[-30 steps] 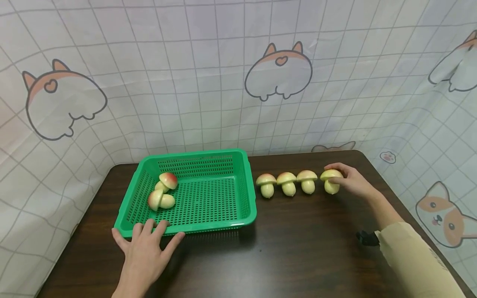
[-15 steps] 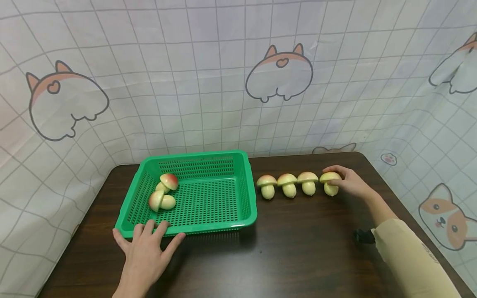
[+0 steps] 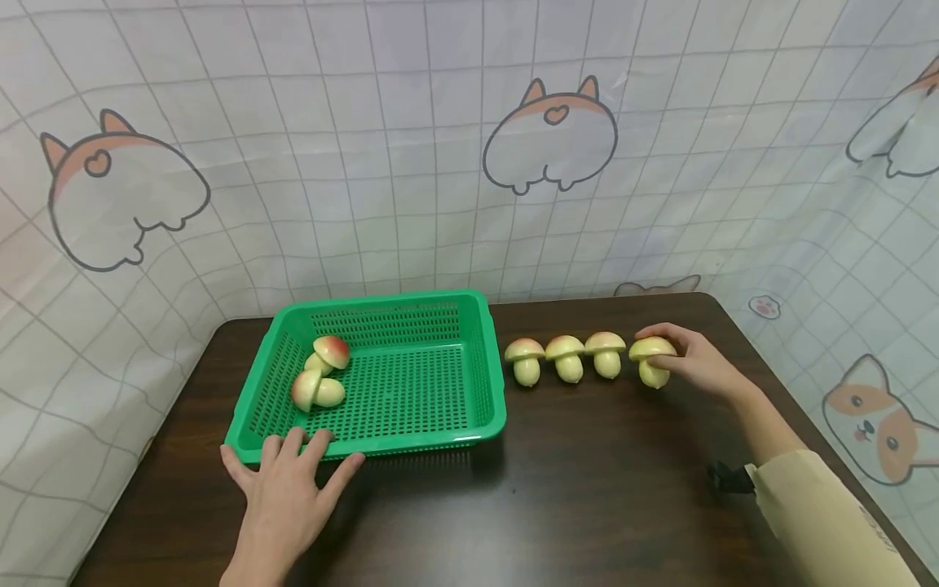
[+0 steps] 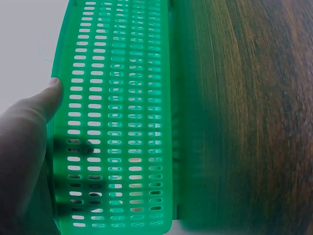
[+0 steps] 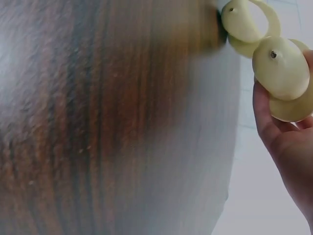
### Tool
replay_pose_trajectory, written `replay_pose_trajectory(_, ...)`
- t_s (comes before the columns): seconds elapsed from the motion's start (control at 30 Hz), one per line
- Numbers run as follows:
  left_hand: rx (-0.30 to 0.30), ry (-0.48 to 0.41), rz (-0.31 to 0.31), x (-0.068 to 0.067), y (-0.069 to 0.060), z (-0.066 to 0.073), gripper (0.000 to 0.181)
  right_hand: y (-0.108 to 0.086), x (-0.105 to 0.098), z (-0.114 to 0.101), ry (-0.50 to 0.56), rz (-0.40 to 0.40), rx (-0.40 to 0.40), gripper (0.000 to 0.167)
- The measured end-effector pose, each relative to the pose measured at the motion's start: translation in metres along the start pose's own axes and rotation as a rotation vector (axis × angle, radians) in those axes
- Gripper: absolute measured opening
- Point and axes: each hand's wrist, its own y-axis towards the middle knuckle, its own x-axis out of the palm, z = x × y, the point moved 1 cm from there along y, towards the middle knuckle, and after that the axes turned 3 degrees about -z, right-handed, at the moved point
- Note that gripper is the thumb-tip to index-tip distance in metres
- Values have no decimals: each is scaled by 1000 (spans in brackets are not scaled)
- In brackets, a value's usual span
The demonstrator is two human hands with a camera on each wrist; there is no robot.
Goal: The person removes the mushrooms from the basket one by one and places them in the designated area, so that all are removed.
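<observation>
My left hand lies at the near rim of a green plastic basket. Its fingers bend over the rim and show dimly through the slots in the left wrist view, while the thumb is against the rim. Two toy mushrooms with reddish caps lie on the basket's left side. On the right, my right hand grips a yellow-capped toy mushroom between thumb and fingers. Its pale stem end faces the right wrist camera. Whether it touches the table I cannot tell.
Three more toy mushrooms stand in a row between the basket and my right hand. The dark wooden table extends toward me. A white gridded cloth with cartoon dogs hangs behind and at the sides.
The mushroom in my right hand has shifted slightly toward me relative to the row. My left hand stays on the basket rim. The head view has tilted slightly.
</observation>
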Motion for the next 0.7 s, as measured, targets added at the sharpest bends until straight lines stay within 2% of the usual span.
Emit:
replay_pose_trajectory(0.13, 3, -1, -4, 0, 1, 0, 46, 2, 2, -7, 8, -6, -13, 44)
replay_pose_trajectory(0.3, 0, 2, -10, 0, 0, 0, 46, 4, 13, -22, 44, -34, -75, 44)
replay_pose_trajectory(0.47, -3, 0, -15, 0, 1, -1, 46, 10, 33, -44, 75, -78, -134, 42)
replay_pose_trajectory(0.7, -8, 4, -21, -1, 0, -1, 46, 20, 71, -64, 76, -134, -121, 41)
